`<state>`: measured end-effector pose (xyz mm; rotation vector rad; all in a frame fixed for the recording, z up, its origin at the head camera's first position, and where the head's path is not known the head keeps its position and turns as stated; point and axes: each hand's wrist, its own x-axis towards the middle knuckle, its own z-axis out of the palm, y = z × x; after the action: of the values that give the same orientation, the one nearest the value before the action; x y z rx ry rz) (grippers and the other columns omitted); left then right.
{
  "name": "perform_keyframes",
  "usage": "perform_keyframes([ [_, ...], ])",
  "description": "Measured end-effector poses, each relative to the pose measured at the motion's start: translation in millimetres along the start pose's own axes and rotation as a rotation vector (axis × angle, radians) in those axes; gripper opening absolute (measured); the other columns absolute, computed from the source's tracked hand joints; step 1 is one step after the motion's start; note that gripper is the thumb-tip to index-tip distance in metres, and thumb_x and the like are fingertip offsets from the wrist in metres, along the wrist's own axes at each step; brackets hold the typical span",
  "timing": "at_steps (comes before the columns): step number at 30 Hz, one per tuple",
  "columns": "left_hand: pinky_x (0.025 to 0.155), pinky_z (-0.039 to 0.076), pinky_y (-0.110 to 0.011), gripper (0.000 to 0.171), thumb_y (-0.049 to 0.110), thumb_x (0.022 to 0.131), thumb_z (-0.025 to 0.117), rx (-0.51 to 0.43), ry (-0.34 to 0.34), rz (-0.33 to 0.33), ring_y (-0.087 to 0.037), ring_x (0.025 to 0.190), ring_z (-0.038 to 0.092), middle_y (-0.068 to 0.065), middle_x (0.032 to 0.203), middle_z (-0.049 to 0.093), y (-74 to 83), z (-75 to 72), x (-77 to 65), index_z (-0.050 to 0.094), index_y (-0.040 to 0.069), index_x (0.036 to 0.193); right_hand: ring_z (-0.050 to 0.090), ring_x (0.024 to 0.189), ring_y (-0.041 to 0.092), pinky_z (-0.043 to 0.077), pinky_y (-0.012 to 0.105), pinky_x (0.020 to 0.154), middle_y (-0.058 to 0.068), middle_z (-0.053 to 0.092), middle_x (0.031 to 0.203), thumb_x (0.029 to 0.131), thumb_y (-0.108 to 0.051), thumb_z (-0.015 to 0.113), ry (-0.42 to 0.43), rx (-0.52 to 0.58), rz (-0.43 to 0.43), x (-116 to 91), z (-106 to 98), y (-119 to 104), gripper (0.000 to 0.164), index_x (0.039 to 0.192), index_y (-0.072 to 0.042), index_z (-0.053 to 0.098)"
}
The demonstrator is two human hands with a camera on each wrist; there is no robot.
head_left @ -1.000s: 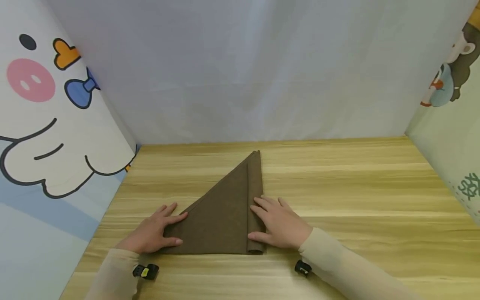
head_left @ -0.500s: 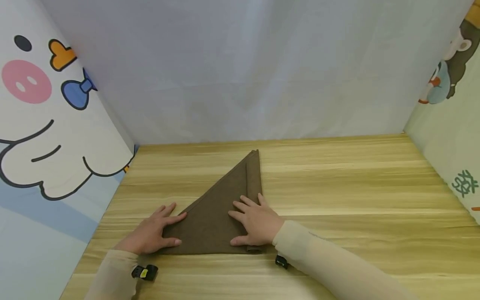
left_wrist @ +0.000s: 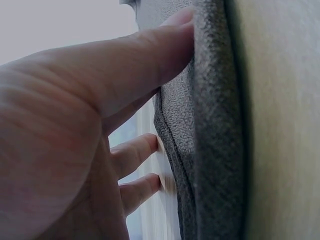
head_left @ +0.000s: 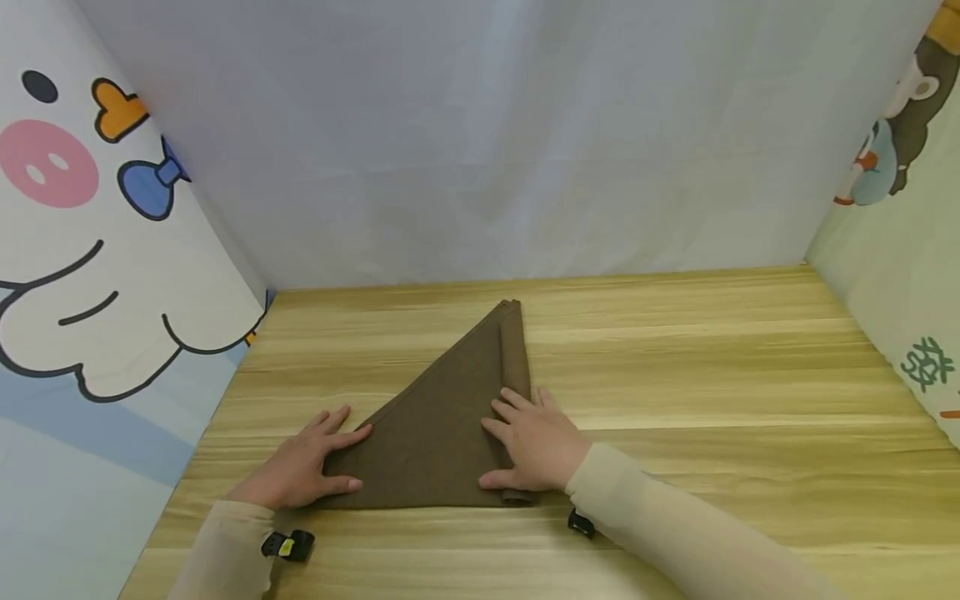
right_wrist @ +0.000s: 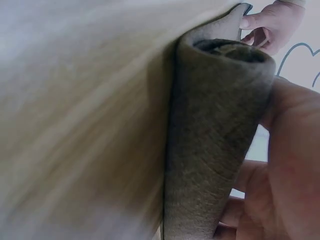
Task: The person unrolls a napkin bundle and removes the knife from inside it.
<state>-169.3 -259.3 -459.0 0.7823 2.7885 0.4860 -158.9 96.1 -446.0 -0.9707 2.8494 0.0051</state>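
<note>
A brown cloth point(head_left: 435, 433), folded into a triangle, lies flat with its point away from me. Its right side is turned over into a narrow roll point(right_wrist: 215, 120), whose open end shows in the right wrist view. My left hand point(head_left: 296, 462) rests on the cloth's left corner with thumb and index finger on the fabric; the other fingers reach past its slanted edge onto the table. Across the near part of the roll lies my right hand point(head_left: 540, 442), fingers spread and fairly straight, fingertips on the cloth left of it.
The wood-grain table point(head_left: 675, 358) extends on both sides of the cloth. A pale curtain point(head_left: 480, 150) hangs behind it, with printed cartoon panels on the left and right. Small black devices point(head_left: 288, 546) sit at both wrists.
My right hand slid left over the roll, then back a little to the right. The roll now sits slightly farther right. My left hand has stayed on its corner.
</note>
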Motion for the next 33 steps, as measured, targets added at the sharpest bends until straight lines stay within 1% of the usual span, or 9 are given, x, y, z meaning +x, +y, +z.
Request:
perform_keyframes([
  [4, 0.093, 0.031, -0.071, 0.072, 0.042, 0.079, 0.077, 0.002, -0.003, -0.009, -0.056, 0.134, 0.022, -0.027, 0.151, 0.027, -0.2, -0.1, -0.7, 0.052, 0.015, 0.141, 0.027, 0.142, 0.028, 0.024, 0.062, 0.106, 0.009, 0.041, 0.149, 0.081, -0.078, 0.048, 0.007, 0.000, 0.011, -5.5, -1.9, 2.9, 0.086, 0.139, -0.014, 0.053],
  [10, 0.093, 0.032, -0.070, 0.072, 0.043, 0.079, 0.077, 0.001, 0.005, 0.003, -0.057, 0.133, 0.023, -0.027, 0.151, 0.028, -1.0, 0.3, -1.5, 0.053, 0.014, 0.140, 0.030, 0.141, 0.028, 0.023, 0.062, 0.106, 0.009, 0.041, 0.149, 0.080, -0.076, 0.051, 0.040, 0.012, 0.026, -15.2, 0.9, 10.6, 0.087, 0.136, -0.010, 0.056],
  [15, 0.093, 0.032, -0.071, 0.072, 0.042, 0.079, 0.077, -0.003, 0.011, 0.011, -0.058, 0.133, 0.023, -0.028, 0.150, 0.028, 0.2, -0.3, -1.6, 0.053, 0.013, 0.140, 0.032, 0.140, 0.028, 0.023, 0.064, 0.106, 0.009, 0.041, 0.149, 0.080, -0.076, 0.052, 0.076, 0.046, 0.028, -22.4, 2.7, 16.4, 0.087, 0.135, -0.008, 0.057],
  [20, 0.092, 0.032, -0.071, 0.072, 0.043, 0.079, 0.077, -0.005, 0.014, 0.015, -0.058, 0.132, 0.023, -0.029, 0.150, 0.028, 0.9, -1.1, -1.5, 0.053, 0.013, 0.140, 0.030, 0.140, 0.029, 0.022, 0.064, 0.106, 0.009, 0.039, 0.150, 0.080, -0.075, 0.053, 0.076, 0.096, 0.041, -30.1, 2.6, 22.5, 0.088, 0.137, -0.008, 0.054],
  [25, 0.093, 0.031, -0.071, 0.072, 0.041, 0.079, 0.077, -0.012, 0.006, 0.016, -0.058, 0.133, 0.022, -0.029, 0.150, 0.027, 0.6, -0.7, -0.8, 0.052, 0.013, 0.140, 0.031, 0.140, 0.030, 0.023, 0.066, 0.104, 0.008, 0.038, 0.151, 0.081, -0.071, 0.056, 0.074, 0.157, 0.046, -38.5, 2.0, 30.6, 0.087, 0.140, -0.007, 0.051],
  [30, 0.093, 0.031, -0.072, 0.072, 0.042, 0.079, 0.077, -0.009, -0.004, 0.003, -0.058, 0.133, 0.021, -0.029, 0.151, 0.027, -0.4, -0.3, 0.4, 0.052, 0.014, 0.141, 0.033, 0.139, 0.031, 0.025, 0.066, 0.103, 0.008, 0.037, 0.151, 0.082, -0.068, 0.059, 0.088, 0.190, 0.043, -45.9, 1.9, 39.0, 0.085, 0.141, -0.008, 0.049],
  [33, 0.091, 0.031, -0.073, 0.072, 0.043, 0.079, 0.077, 0.008, -0.017, -0.014, -0.057, 0.133, 0.022, -0.029, 0.150, 0.028, 2.5, -2.8, 0.7, 0.052, 0.014, 0.140, 0.034, 0.138, 0.032, 0.027, 0.067, 0.101, 0.010, 0.038, 0.151, 0.083, -0.066, 0.060, 0.108, 0.204, 0.031, -48.4, 2.3, 41.7, 0.084, 0.141, -0.007, 0.049],
])
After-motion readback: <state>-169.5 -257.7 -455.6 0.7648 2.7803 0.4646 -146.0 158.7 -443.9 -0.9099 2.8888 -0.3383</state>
